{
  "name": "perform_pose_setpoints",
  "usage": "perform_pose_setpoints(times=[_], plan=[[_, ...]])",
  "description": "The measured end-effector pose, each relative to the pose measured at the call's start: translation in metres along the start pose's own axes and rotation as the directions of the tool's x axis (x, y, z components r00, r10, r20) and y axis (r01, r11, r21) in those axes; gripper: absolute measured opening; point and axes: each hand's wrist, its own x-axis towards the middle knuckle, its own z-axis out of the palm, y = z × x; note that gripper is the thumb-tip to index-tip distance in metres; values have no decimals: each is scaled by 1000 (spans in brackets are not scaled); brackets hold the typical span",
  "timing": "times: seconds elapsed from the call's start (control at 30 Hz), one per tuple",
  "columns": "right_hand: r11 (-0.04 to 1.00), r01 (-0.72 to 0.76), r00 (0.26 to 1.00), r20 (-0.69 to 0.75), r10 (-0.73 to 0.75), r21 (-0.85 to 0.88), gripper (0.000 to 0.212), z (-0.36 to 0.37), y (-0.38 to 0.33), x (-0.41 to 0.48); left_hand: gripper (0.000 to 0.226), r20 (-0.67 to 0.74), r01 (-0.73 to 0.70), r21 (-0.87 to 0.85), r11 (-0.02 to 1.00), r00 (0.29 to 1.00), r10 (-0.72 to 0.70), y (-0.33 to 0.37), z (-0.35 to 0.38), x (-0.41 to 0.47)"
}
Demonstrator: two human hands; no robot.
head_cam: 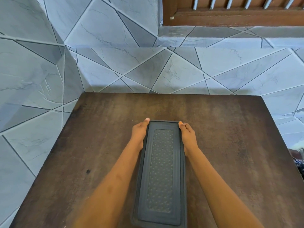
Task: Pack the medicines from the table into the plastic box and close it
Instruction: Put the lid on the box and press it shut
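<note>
A long dark grey plastic box (162, 170) lies lengthwise on the brown wooden table (230, 137), its lid with a dotted centre panel on top and covering it. My left hand (139, 132) grips the box's left side near the far end, thumb along the far corner. My right hand (187, 134) grips the right side opposite it. No medicines show on the table; the inside of the box is hidden by the lid.
The table stands against a grey tiled wall (115, 63) with dark diagonal lines. A brown wooden window frame (230, 12) sits at the upper right. Some dark clutter (297, 160) shows past the table's right edge.
</note>
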Motion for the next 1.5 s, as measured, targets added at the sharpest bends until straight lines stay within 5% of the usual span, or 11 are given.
perform_pose_setpoints(times=[0.1, 0.4, 0.5, 0.67, 0.77, 0.9, 1.13, 1.5], plan=[[995, 85, 994, -65, -88, -46, 29, 1, 2, 2, 21, -26, -42, 27, 999, 999, 43, 0, 1, 6], [987, 90, 988, -115, -105, -132, 33, -7, 10, -20, 32, 68, -181, 271, 945, 983, 168, -12, -20, -12], [979, 113, 991, -46, -122, -168, 30, -21, 27, -57, 34, 146, -189, 373, 909, 979, 143, -31, -43, -35], [974, 122, 988, 113, -102, -188, 26, -47, 53, -120, 19, 357, -85, 527, 846, 925, -129, -53, -85, -73], [979, 29, 935, 353, 45, -201, 54, -61, 58, -141, 35, 428, -89, 542, 836, 885, -184, -58, -93, -84], [975, -25, 831, 538, 143, -220, 79, -72, 55, -147, 49, 398, -102, 462, 881, 911, -104, -61, -90, -90], [972, 47, 934, 355, 39, -231, 73, -54, 37, -120, 46, 202, -157, 344, 926, 975, 91, -52, -69, -75], [822, 162, 985, 140, -101, -546, 67, -21, -12, -43, 41, -40, -258, 537, 803, 943, 330, 1, -22, -18]])
